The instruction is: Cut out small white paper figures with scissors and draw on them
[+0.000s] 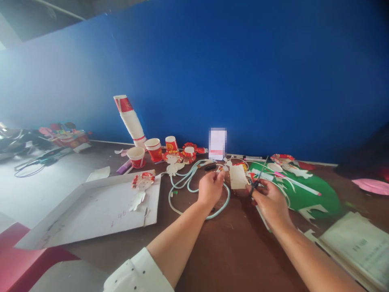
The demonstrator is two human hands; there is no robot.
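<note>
My right hand is closed round the dark handles of a pair of scissors, whose blades point up and away from me. Left of it, my left hand has its fingers drawn together in a pinch. A small whitish bit shows at those fingertips, too small to name. Between the two hands is a cream piece of paper; I cannot tell whether either hand touches it. A pale blue cable lies coiled around and beneath my left hand.
A white board bears a paper-cut figure. Paper cups and a leaning cup stack stand near the blue partition. A phone-like screen is behind my hands. Markers lie on green paper; an open book is at right.
</note>
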